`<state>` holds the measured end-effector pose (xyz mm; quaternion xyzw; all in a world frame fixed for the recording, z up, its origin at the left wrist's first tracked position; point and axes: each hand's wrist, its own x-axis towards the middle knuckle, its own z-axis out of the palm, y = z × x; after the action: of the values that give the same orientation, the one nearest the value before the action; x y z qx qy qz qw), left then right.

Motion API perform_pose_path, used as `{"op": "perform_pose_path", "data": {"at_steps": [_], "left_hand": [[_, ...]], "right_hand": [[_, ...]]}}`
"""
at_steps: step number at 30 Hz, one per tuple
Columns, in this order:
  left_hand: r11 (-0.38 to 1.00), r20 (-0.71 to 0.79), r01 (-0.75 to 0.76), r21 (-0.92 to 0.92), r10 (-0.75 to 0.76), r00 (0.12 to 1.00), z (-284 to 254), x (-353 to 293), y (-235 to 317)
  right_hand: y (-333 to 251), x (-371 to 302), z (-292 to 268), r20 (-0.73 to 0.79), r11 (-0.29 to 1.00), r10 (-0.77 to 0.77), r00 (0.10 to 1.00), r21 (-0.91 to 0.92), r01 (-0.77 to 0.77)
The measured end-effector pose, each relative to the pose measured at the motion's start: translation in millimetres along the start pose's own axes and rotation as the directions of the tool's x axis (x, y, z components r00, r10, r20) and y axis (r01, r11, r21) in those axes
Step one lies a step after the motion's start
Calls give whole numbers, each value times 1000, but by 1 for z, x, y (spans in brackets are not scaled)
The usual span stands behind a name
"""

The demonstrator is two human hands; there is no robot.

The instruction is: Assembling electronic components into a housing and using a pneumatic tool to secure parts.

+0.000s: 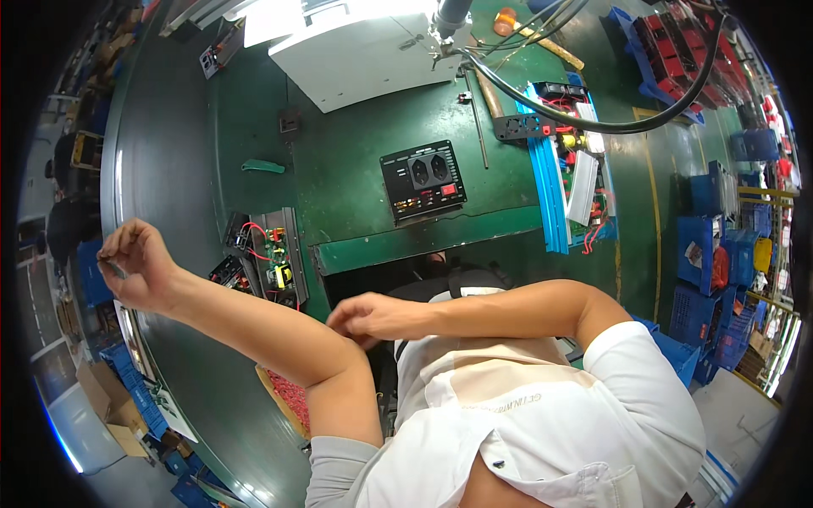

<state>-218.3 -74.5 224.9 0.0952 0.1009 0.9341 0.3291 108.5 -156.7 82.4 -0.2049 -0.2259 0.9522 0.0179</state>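
Note:
My left hand (pixel 140 267) is raised at the far left above the dark bench strip, its fingers loosely curled with a gap between thumb and fingers; I see nothing in it. At the inside of my left elbow is my right hand (pixel 368 319), fingers bent and smeared by motion. It appears to touch the arm there. On the green bench ahead lies a black panel (pixel 423 182) with two round sockets and a red switch. Nearest to my left forearm is an opened device (pixel 275 258) with exposed circuitry and red wires.
A white metal case (pixel 364 59) stands at the back. To the right sits a blue-finned housing (pixel 550 186) with circuitry inside. A hammer (pixel 488 91) and thin rod (pixel 477 123) lie near it. A black cable (pixel 593 125) hangs overhead. Blue bins (pixel 699 254) line the far right.

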Motion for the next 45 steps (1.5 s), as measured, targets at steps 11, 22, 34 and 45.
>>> {"op": "perform_pose_path", "data": {"at_steps": [11,22,34,45], "left_hand": [[984,128,21,180,-45,991,-1,-25,-2],[542,119,823,168,-840,529,-64,-254,-90],[486,115,24,874,-255,960,-63,-246,-125],[70,-14,64,996,-558,830,-114,-253,-157]], "right_hand": [[-46,-49,5,-11,826,95,995,-558,-85],[-110,-109,-37,-208,719,-502,840,-639,272],[-103,-100,-31,-38,333,-683,730,-905,265],[-155,-94,-91,41,-434,-595,803,-857,-278]]}}
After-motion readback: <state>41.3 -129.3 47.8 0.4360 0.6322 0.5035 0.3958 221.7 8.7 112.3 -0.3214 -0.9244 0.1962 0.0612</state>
